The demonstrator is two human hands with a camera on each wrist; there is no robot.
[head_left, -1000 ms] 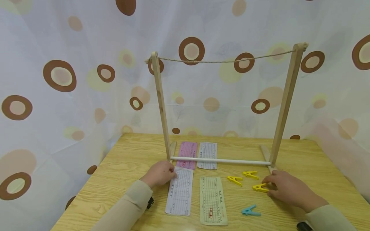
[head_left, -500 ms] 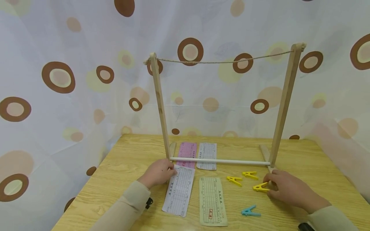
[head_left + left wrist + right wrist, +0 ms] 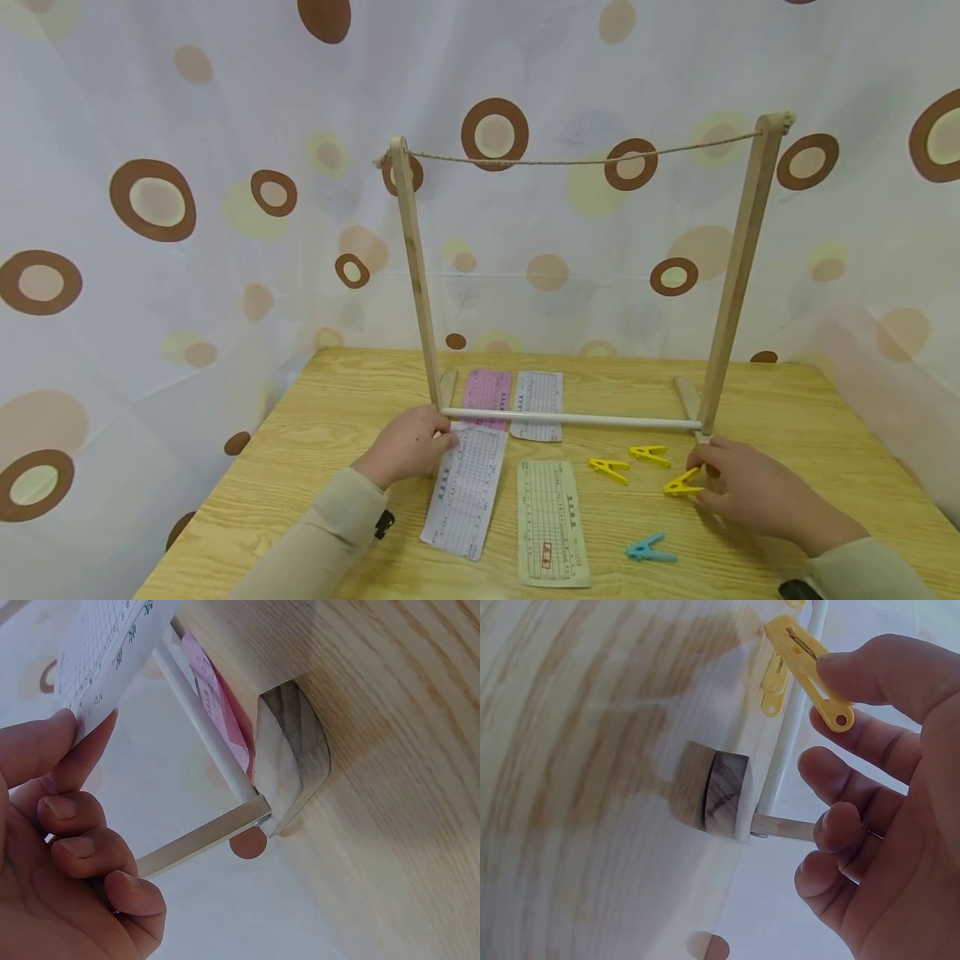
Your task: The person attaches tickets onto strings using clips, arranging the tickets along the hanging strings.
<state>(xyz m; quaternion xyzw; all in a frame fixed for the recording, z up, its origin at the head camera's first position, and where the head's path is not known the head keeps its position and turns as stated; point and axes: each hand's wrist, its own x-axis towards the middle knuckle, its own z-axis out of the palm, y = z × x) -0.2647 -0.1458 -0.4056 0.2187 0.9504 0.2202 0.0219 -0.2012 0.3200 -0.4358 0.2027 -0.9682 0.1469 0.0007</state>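
Observation:
My left hand point(image 3: 405, 446) pinches the upper left corner of a white printed paper slip point(image 3: 467, 492) between thumb and forefinger; in the left wrist view the slip point(image 3: 112, 660) is lifted at that end. At the right, my right hand point(image 3: 761, 492) holds a yellow clothespin point(image 3: 681, 483) by its handle end. The right wrist view shows thumb and forefinger on this clothespin point(image 3: 802, 664), the other fingers loosely curled. A second yellow clothespin point(image 3: 609, 469) and a third yellow clothespin point(image 3: 649, 454) lie left of that hand. Nearer the front is a blue clothespin point(image 3: 649, 547).
A wooden frame point(image 3: 416, 267) with a string point(image 3: 525, 161) across its top and a white rod point(image 3: 600, 419) low down stands on the table point(image 3: 300, 467). A pink slip point(image 3: 487, 387) and another white slip point(image 3: 538, 390) lie behind the rod. A pale green slip point(image 3: 551, 525) lies in front.
The white slip has tilted, its held end rising slightly with my left hand. My right hand has moved a little to the right with the yellow clothespin.

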